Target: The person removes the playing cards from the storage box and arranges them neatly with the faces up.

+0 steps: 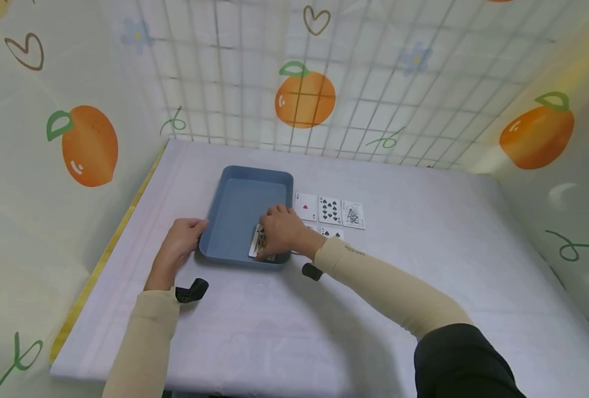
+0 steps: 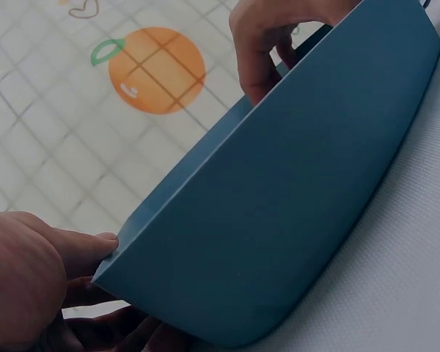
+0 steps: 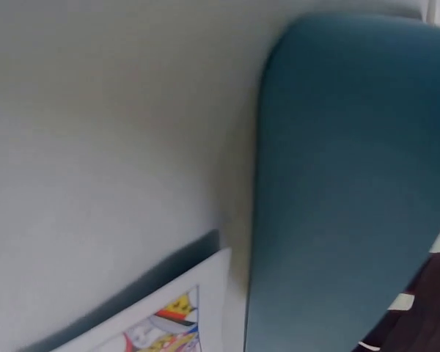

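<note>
A blue-grey rectangular tray (image 1: 242, 193) lies on the white-covered table. My left hand (image 1: 184, 239) holds its near left corner; in the left wrist view the thumb (image 2: 95, 248) lies on the rim and the other fingers pass beneath. Inside the tray's near right corner, my right hand (image 1: 285, 229) reaches down with bent fingers over a face-design playing card (image 1: 256, 242), thumb at the near side. The hand hides much of that card, and its exact grip is partly covered. In the right wrist view, fingernails (image 3: 402, 301) show beyond the tray wall (image 3: 337, 183).
Right of the tray lie rows of face-up playing cards: an ace of hearts (image 1: 305, 207), a spade card (image 1: 330, 210), a joker-like card (image 1: 353, 214) and a partly covered black card (image 1: 331, 232). A printed curtain over a wire grid (image 1: 254, 83) borders the table's back.
</note>
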Demonstrator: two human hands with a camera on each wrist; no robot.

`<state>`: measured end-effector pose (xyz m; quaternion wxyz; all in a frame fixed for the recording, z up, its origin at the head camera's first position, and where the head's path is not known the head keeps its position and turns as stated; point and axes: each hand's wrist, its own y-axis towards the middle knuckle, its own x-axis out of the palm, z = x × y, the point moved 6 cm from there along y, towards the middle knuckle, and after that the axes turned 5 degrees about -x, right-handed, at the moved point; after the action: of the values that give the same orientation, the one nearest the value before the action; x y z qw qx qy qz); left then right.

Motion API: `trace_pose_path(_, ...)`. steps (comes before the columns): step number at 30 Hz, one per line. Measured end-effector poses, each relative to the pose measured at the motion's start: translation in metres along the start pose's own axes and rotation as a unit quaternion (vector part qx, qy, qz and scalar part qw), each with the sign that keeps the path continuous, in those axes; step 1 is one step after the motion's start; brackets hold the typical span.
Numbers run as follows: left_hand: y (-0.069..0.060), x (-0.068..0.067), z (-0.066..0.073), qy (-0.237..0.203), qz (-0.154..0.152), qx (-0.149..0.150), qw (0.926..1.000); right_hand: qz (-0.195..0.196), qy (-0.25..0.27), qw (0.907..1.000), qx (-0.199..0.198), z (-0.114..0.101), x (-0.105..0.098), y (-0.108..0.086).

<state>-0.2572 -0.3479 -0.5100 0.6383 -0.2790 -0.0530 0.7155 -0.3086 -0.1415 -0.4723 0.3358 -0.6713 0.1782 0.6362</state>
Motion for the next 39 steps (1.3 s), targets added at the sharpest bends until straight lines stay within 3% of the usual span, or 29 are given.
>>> trace_pose_path(11,-0.001,0.006,0.005,0.004,-0.004,0.000,1.0000,0.005,0.005,0.9999,0.009,0.005,-0.002,-0.008)
trace_pose_path(18,-0.002,0.010,0.005,0.012,-0.001,0.002,0.9999,0.016,-0.019,0.9996,0.009,0.009,-0.007,-0.014)
trace_pose_path(32,-0.003,0.009,0.003,0.006,0.003,0.023,0.9997,0.042,-0.002,0.9986,0.033,0.029,-0.033,-0.032)
trace_pose_path(39,-0.005,0.003,0.000,0.000,-0.002,0.018,0.9998,0.049,0.027,0.9974,0.046,0.041,-0.045,-0.041)
